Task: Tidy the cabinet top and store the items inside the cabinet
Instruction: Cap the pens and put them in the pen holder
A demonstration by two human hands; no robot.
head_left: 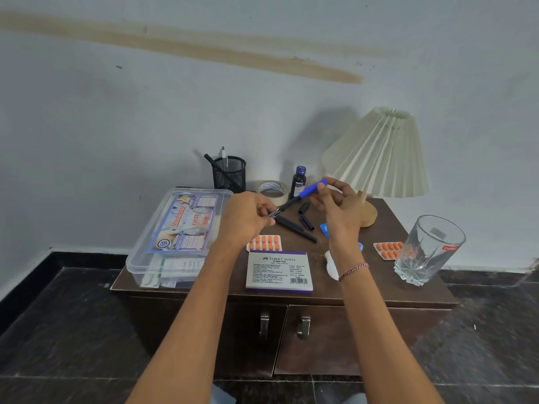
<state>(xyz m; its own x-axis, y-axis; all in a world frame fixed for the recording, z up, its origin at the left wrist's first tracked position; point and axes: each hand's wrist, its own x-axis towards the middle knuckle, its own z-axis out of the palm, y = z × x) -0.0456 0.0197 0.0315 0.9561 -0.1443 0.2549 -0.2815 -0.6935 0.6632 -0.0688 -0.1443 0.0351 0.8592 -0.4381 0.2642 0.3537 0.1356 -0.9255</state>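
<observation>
Above the dark wooden cabinet top (379,287), my left hand (248,217) grips the black barrel of a pen (287,203), while my right hand (338,202) pinches the blue cap (313,188) at its far end. Under the hands lie two more black pens (294,227) and loose black caps (304,207). An orange pill strip (264,243), a Faber-Castell stamp pad box (278,271), a second pill strip (389,249) and a white object (332,265) partly hidden by my right forearm also lie on the top.
A clear first-aid box (175,237) fills the left side. At the back stand a mesh pen holder (230,173), a tape roll (272,191), a dark bottle (298,182) and a pleated lamp (379,156). A glass tumbler (430,249) stands right. Both cabinet doors (320,339) are closed.
</observation>
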